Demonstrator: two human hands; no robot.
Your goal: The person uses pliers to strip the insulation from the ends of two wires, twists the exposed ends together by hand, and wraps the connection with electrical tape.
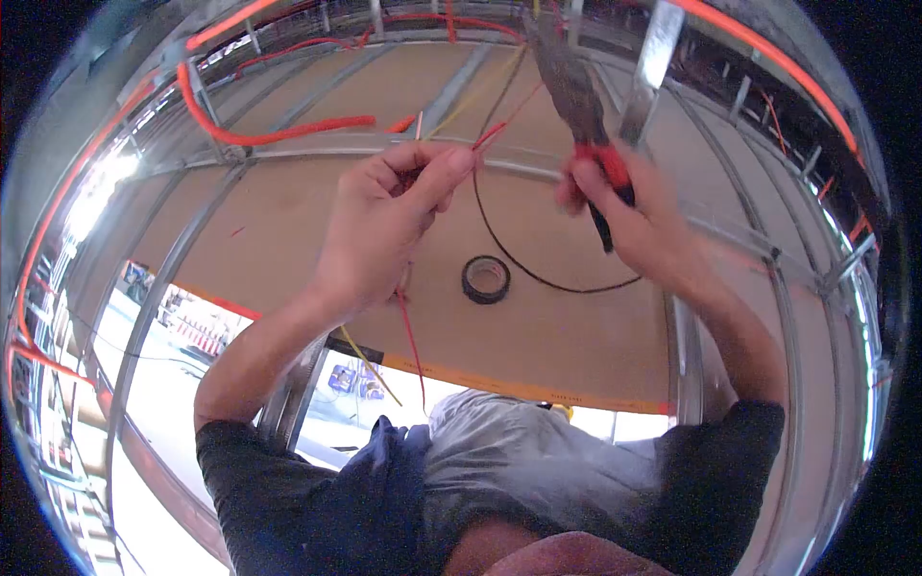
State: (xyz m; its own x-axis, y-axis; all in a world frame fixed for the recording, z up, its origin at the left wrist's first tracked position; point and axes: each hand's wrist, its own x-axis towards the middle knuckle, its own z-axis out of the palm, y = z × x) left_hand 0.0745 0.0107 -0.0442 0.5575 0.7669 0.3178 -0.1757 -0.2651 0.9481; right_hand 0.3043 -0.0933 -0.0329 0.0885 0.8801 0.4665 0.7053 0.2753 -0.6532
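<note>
Thumb and fingers of my left hand point(389, 206) pinch a red wire point(492, 134), whose far part runs up toward the ceiling framing. Below that hand a red wire tail point(413, 336) and a yellow wire tail point(370, 365) hang down. My right hand point(634, 206) grips pliers point(576, 106) by their red and black handles, jaws pointing up and blurred by motion. The pliers are apart from the wire end in my left hand. A roll of black tape point(486, 279) appears between my forearms, against the brown board.
Brown board point(576, 336) spans the area behind my hands. Metal studs point(187, 226) stand at both sides. Orange flexible conduit point(279, 132) ends near my left hand, and a dark cable point(519, 264) loops beside the tape.
</note>
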